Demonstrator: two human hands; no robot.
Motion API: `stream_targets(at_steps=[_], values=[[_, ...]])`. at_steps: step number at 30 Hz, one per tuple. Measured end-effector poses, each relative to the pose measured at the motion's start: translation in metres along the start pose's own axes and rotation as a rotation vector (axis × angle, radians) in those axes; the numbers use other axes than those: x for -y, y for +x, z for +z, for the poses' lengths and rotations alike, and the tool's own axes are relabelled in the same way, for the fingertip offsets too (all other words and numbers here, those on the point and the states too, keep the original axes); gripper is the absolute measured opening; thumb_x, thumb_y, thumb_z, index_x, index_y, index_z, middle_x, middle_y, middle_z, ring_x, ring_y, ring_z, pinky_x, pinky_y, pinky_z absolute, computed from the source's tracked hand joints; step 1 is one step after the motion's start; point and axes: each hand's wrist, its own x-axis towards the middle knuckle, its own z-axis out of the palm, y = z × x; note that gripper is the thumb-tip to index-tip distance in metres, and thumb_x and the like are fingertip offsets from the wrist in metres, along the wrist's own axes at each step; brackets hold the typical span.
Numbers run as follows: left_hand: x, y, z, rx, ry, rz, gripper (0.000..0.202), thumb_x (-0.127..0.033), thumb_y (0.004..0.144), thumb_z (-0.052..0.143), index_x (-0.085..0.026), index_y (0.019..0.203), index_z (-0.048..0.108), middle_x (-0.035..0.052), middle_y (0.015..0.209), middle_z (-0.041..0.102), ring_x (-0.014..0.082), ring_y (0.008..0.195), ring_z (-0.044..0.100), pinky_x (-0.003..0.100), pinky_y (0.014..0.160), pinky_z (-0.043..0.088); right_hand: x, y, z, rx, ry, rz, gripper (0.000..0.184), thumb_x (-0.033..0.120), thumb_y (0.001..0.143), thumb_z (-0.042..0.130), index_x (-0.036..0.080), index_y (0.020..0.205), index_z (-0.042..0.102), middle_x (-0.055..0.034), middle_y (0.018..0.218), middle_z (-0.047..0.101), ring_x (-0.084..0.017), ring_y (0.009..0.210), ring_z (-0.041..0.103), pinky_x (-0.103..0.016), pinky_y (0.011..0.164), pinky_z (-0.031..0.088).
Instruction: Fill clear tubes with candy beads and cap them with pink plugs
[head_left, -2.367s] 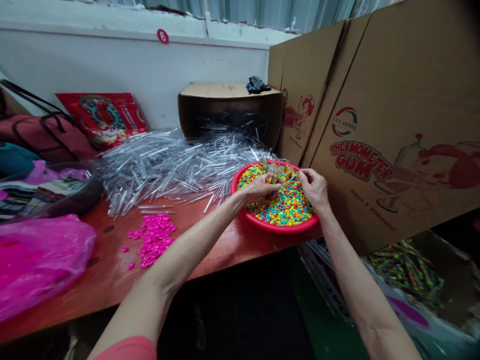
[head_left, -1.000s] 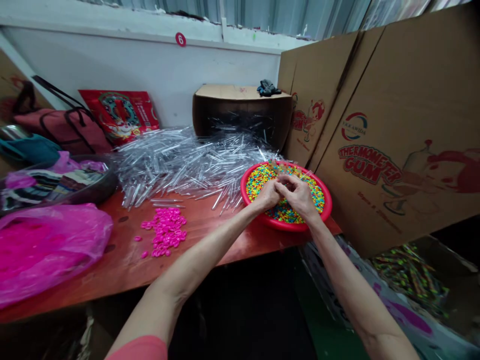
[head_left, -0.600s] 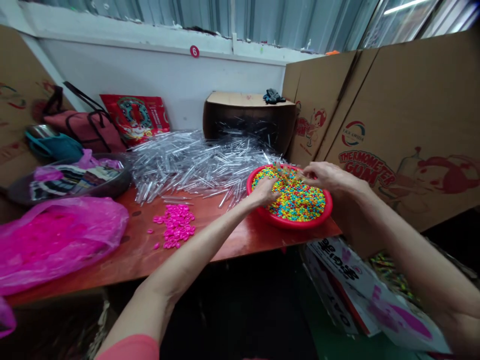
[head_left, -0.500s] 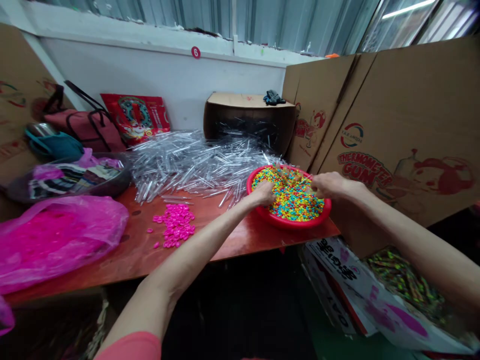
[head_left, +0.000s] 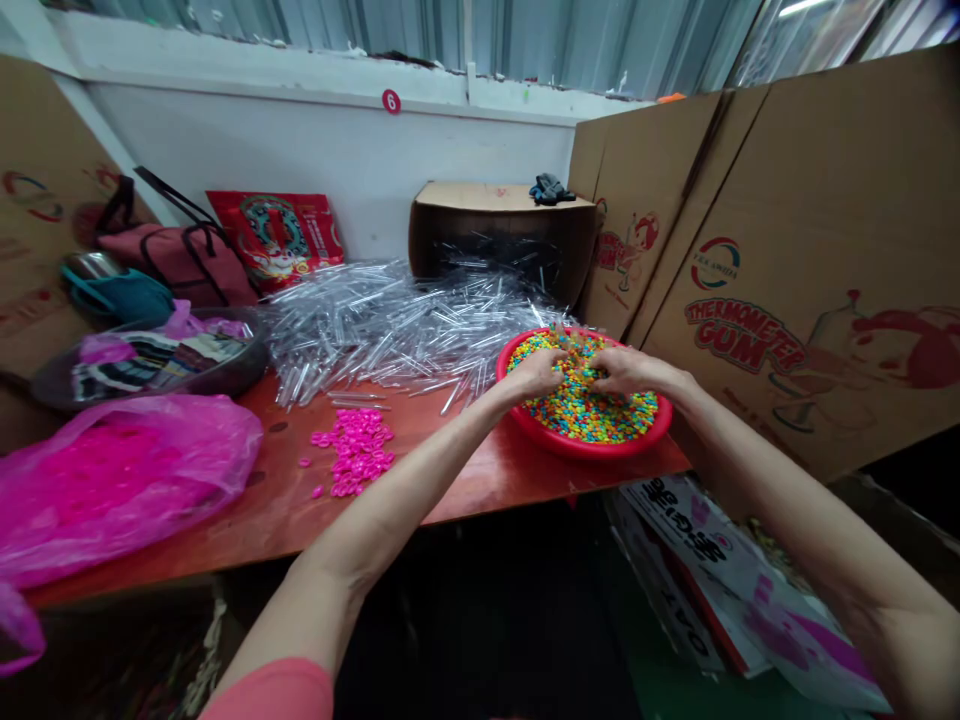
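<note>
Small multicoloured candies point(head_left: 570, 410) fill a red basin point(head_left: 592, 447) at the table's right end. My left hand point(head_left: 538, 372) is over the left part of the candies, its fingers bent together; what they hold, if anything, is hidden. Opposite it, my right hand point(head_left: 624, 370) reaches down over the middle, fingers curved and apart, the tips among the candies. Between and behind the hands, several thin clear tubes point(head_left: 566, 338) stick up at the basin's far side, partly blurred.
Clear plastic tubes point(head_left: 390, 325) lie heaped behind the basin, before an open carton point(head_left: 495, 197). Small pink pieces point(head_left: 358, 450) are scattered on the red table point(head_left: 465, 480). A pink bag point(head_left: 135, 470) lies left. Tall cardboard boxes point(head_left: 750, 200) stand right.
My right hand has moved left from the basin's right rim to the middle of the candies, its fingers loosening. My left hand has shifted slightly up and right.
</note>
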Motion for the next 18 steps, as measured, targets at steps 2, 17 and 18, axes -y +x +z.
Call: stream_targets(at_steps=[2,17,18], values=[[0.004,0.0,-0.001,0.004,0.046,-0.065,0.057,-0.005,0.074,0.054,-0.009,0.129,0.067,0.0183,0.128,0.071,0.0309,0.113,0.067,0.042,0.104,0.05,0.005,-0.002,0.0,0.168,-0.172,0.036,0.031,0.016,0.057,0.085,0.023,0.052,0.055,-0.0023,0.053,0.059,-0.022,0.06,0.063,-0.032,0.061,0.048],[0.004,-0.001,-0.018,-0.212,-0.305,0.095,0.068,-0.005,0.083,0.049,-0.011,0.151,0.047,0.015,0.123,0.072,0.0247,0.111,0.067,0.04,0.103,0.051,0.007,-0.005,-0.007,-0.035,0.523,-0.122,0.031,0.047,0.08,0.073,0.021,0.095,0.075,-0.0003,0.084,0.07,-0.017,0.073,0.061,-0.029,0.067,0.048],[0.005,-0.002,-0.018,-0.212,-0.32,0.09,0.068,-0.005,0.083,0.05,-0.01,0.151,0.047,0.015,0.12,0.073,0.0246,0.109,0.068,0.04,0.102,0.052,0.008,-0.008,-0.01,-0.067,0.576,-0.114,0.034,0.049,0.079,0.075,0.02,0.098,0.076,-0.0011,0.087,0.071,-0.017,0.075,0.062,-0.03,0.068,0.049]])
